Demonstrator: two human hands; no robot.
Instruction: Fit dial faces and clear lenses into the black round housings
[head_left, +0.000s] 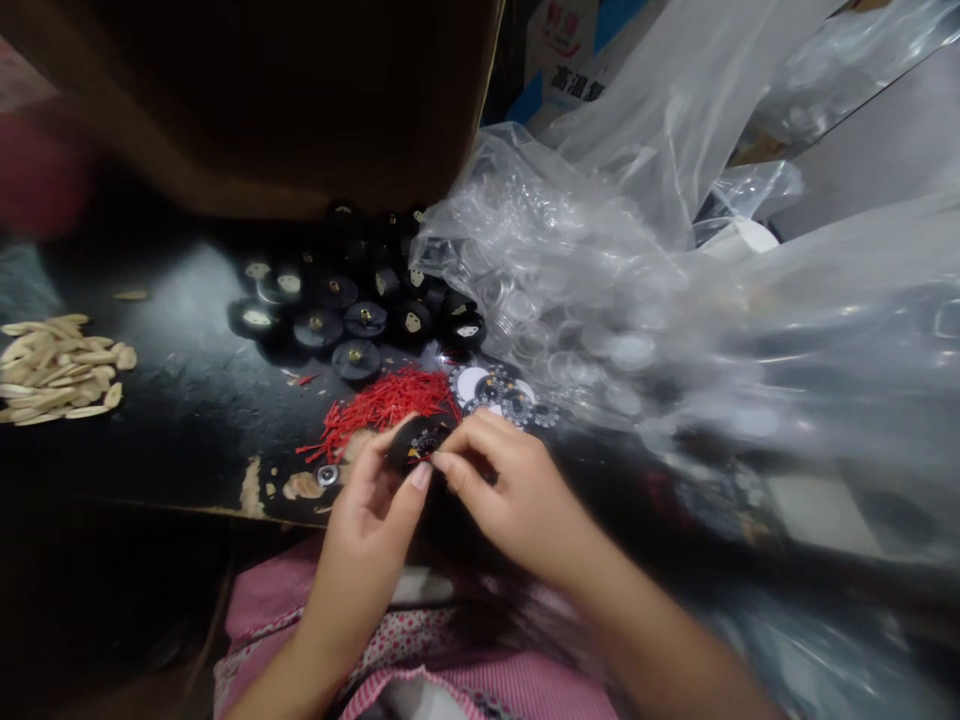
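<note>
My left hand (375, 510) grips a small round black part (417, 441) by its lower edge, just above the table's near edge. My right hand (504, 480) pinches the same part from the right, fingertips on its face. Right behind the hands lies a heap of thin red pins (386, 402). Several round printed dials (496, 390) lie to the right of the pins. A cluster of black round parts (358, 305) sits further back on the dark table (187, 400).
A big clear plastic bag (600, 280) full of clear round covers spreads over the right half. A pile of pale seed shells (56, 365) lies at the far left. A brown cardboard box (285, 100) stands behind. A small washer (327, 475) lies near the table edge.
</note>
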